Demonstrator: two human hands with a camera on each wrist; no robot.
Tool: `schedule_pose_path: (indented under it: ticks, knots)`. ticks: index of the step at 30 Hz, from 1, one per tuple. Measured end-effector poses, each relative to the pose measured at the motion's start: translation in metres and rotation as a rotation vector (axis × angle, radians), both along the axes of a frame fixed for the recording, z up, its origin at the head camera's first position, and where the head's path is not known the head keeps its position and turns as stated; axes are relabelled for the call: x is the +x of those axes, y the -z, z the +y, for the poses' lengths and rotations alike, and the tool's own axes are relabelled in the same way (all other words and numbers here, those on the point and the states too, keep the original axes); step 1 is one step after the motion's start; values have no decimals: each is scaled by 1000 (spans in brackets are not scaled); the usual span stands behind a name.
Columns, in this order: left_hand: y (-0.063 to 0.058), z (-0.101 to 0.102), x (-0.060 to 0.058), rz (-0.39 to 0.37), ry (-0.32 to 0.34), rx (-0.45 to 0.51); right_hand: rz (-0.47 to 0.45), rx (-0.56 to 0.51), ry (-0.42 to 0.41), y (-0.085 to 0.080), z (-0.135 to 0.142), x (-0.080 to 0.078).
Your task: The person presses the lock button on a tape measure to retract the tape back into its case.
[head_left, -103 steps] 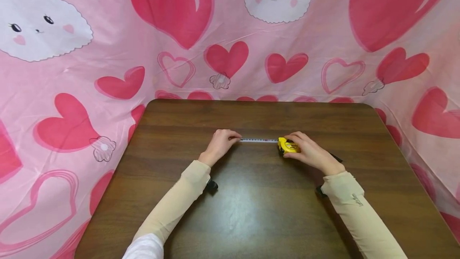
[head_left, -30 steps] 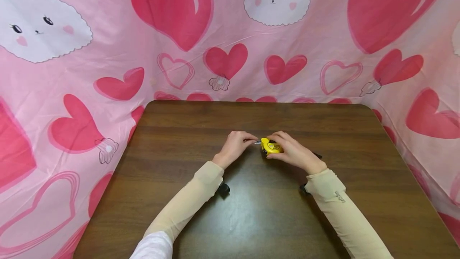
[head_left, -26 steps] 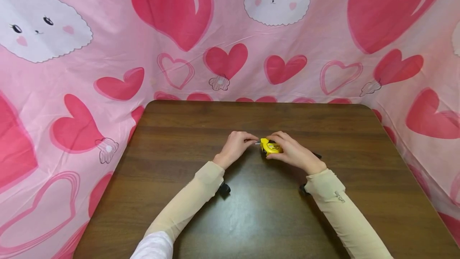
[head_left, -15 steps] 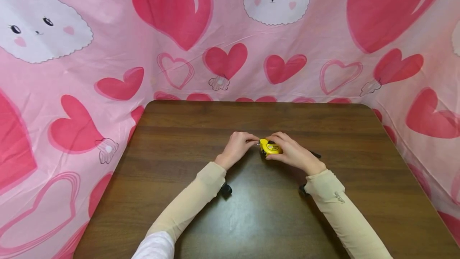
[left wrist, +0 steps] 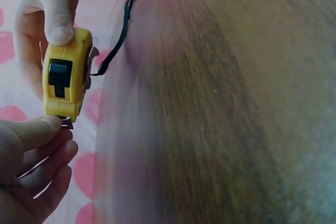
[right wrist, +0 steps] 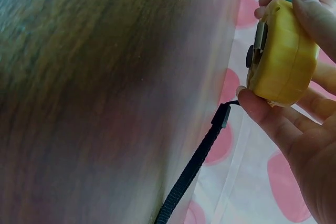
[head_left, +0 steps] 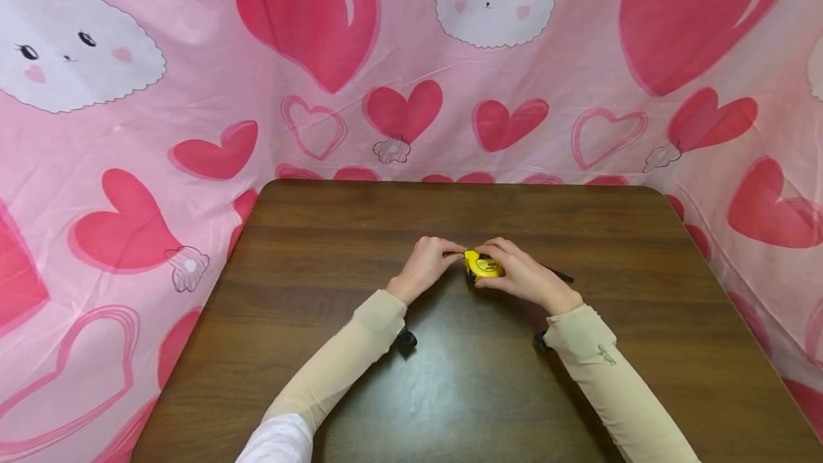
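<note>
A yellow tape measure [head_left: 484, 265] with a black lock button [left wrist: 60, 73] is held above the table. My right hand [head_left: 524, 274] grips its case between thumb and fingers, from the right side in the head view. At the tape's mouth, my left hand [head_left: 424, 265] pinches the small metal end hook [left wrist: 67, 123] between thumb and fingers. Hardly any blade shows outside the case. From the case's other end hangs a black wrist strap [right wrist: 194, 169]. In the right wrist view a metal belt clip [right wrist: 259, 38] shows on the case's side.
The brown wooden table [head_left: 411, 391] lies beneath both hands. Pink cloth with red hearts [head_left: 308, 13] hangs behind it and at both sides. A small black camera [head_left: 406, 341] sits at the left wrist.
The blade, stretched out between the hands at first, has drawn back into the case. Both hands have come together, the right moving left and the left moving right.
</note>
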State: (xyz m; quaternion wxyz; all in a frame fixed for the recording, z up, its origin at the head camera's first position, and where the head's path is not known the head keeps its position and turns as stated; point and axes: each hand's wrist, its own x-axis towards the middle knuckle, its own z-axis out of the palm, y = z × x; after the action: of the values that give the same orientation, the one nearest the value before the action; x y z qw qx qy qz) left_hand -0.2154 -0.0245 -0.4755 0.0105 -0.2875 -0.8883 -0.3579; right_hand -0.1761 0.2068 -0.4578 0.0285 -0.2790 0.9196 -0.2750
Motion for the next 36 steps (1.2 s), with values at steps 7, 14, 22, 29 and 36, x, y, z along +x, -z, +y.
schedule_pose_path:
  ticks: [7,14,22,29,36]
  knots:
    - [-2,-1,2,-24,18,6,-18,11,-1,-2,0,2]
    - [-2,-1,5,-37,27,8,-23,17,0,-1,2,4]
    - [-3,-6,7,-39,23,25,-18,26,16,0,11,7]
    - [-3,-18,9,-6,-7,-3,-2,33,41,4,24,7]
    - [0,-42,11,33,-48,-41,17,40,77,7,41,12]
